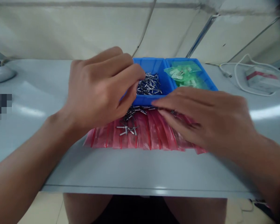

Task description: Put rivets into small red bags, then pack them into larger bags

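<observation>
My left hand is closed, its fingers curled down in front of the left blue bin. Whatever lies inside its fingers is hidden. Many metal blind rivets are heaped in that bin. My right hand, slightly blurred, reaches in from the right; a small gap shows between its thumb and forefinger, right above loose rivets along the bin's front edge. Below both hands lies an overlapping row of pink zip bags. Several silver rivets rest on top of them, with darker ones further back.
A second blue bin on the right holds green bags with white pieces inside. Further right are a white cable and a small white and red box. A grey object sits far left on the grey table.
</observation>
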### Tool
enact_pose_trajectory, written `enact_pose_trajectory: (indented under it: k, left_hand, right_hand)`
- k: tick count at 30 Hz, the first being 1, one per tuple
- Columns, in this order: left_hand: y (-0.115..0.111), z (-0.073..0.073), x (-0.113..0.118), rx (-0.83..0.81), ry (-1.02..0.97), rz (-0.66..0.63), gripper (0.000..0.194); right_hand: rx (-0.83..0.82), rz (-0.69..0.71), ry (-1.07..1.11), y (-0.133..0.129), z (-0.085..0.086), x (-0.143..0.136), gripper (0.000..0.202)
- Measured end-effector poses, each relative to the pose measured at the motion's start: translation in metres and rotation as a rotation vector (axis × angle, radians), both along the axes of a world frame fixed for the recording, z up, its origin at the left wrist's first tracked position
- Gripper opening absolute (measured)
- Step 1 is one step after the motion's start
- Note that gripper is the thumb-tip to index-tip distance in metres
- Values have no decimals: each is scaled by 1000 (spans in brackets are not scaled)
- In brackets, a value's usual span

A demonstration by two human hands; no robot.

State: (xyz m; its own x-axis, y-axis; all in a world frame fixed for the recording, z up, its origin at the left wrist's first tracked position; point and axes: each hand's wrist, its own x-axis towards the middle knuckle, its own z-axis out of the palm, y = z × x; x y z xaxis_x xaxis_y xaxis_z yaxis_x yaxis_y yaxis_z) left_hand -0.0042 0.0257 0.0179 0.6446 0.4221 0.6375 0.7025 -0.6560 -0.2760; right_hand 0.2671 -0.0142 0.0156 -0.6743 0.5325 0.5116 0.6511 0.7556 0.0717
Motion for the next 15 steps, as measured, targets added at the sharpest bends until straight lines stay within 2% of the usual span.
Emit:
enact_pose_trajectory:
  k: [3,4,7,11,13,15]
  left_hand:
    - [0,-1,2,-44,4,13,21]
    - [0,-1,3,-60,-1,18,24]
    - [0,-1,4,-91,-21,16,28]
    - [0,0,6,-113,-18,20,28]
    - [1,0,7,-118,0,27,26]
    - [1,-1,6,-135,10,29,26]
  right_hand:
    - [-108,-70,260,-5,6,-3,11]
    - [-181,-46,350,-4,8,-4,5]
    - [-467,35,639,2,9,-8,10]
    - [-799,-7,1070,9,4,-13,17]
    - [-813,10,1157,9,2,-13,25]
    - [-664,-14,1043,7,1,-10,23]
